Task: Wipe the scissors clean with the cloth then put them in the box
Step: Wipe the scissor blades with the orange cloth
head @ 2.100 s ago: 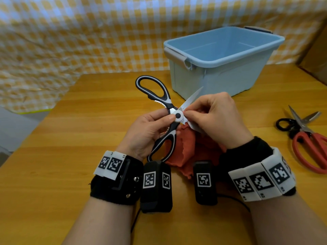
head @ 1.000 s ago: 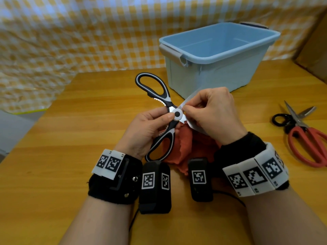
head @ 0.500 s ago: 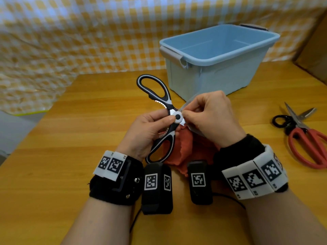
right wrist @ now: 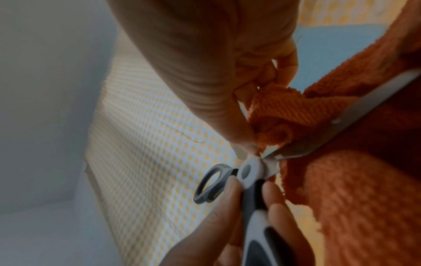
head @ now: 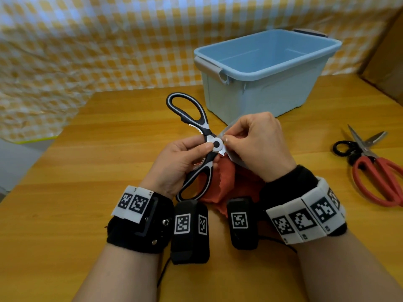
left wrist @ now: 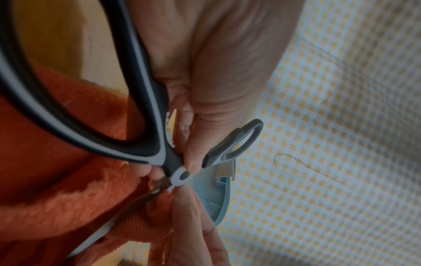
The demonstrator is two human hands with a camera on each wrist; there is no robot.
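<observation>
Black-and-white scissors (head: 197, 127) are spread wide open above the table's middle. My left hand (head: 183, 162) grips them at the pivot and lower handle (left wrist: 145, 117), thumb beside the round pivot cap (head: 216, 144). My right hand (head: 255, 144) pinches a fold of the orange cloth (right wrist: 280, 111) against the blade (right wrist: 355, 111) right by the pivot; the rest of the cloth (head: 226, 184) hangs below both hands. The blade tips are hidden behind my right hand. The light blue box (head: 268, 68) stands open just behind the hands.
A red-handled pair and a black-handled pair of scissors (head: 375, 171) lie at the table's right edge. A yellow checked curtain (head: 87, 40) hangs behind the wooden table (head: 87, 149). A brown cardboard surface (head: 388, 62) stands at the far right.
My right hand with the cloth has slid along the blade toward the pivot, covering the tip seen two seconds ago. The left hand's grip stays the same.
</observation>
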